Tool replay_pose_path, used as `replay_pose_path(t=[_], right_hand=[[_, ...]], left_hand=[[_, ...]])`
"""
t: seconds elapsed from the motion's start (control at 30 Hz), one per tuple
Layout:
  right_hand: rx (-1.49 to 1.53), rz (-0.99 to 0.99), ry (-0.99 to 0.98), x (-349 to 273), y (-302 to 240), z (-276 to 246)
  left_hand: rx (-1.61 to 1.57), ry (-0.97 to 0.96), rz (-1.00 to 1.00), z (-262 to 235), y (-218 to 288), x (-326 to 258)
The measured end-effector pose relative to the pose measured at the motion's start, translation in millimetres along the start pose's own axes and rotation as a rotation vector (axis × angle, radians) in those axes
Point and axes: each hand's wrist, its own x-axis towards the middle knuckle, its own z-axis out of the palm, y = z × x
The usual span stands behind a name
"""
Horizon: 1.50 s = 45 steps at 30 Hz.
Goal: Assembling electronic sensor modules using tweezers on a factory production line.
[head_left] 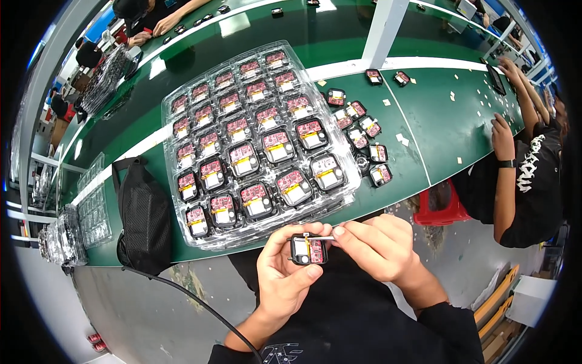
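You wear a plain black cloth top (376, 321), matte, loosely creased. Landmark: a pale grey outlined chest print (282, 353), angular, thin-lined. Right of that print, your wide black right sleeve (451, 330) stops short of the wrist; left of it, your black left sleeve (227, 355) does likewise. Beyond the print, your left hand (282, 273) and right hand (379, 249) are bare; left thumbnail short. A smooth, round black cable (200, 298) crosses your left forearm just left of the print; any attachment to you unclear.
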Motion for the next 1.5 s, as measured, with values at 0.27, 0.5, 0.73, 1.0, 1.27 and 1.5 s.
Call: replay_pose_path(t=[0.27,0.5,0.73,1.0,1.27,1.5], right_hand=[[0.042,0.032,0.037,-5.3,-2.9,5.6],[0.367,0.250,-0.006,-7.0,0.5,8.1],[0.198,0.212,-0.055,-4.0,-4.8,7.1],[0.359,0.270,-0.053,-3.7,-1.8,7.3],[0.288,0.268,-0.047,-2.0,-13.9,9.4],[0.296,0.330,-0.028,-4.6,-26.7,16.2]], left_hand=[[0.030,-0.021,-0.009,-0.5,-0.6,-2.2],[0.098,0.007,0.029,-2.3,-0.7,-2.9],[0.169,0.036,0.054,-3.9,-1.0,-2.0],[0.179,0.023,0.061,-3.3,0.8,-2.3],[0.163,-0.011,0.059,-5.7,4.1,-5.0],[0.180,0.051,0.090,-1.1,3.8,-8.8]])
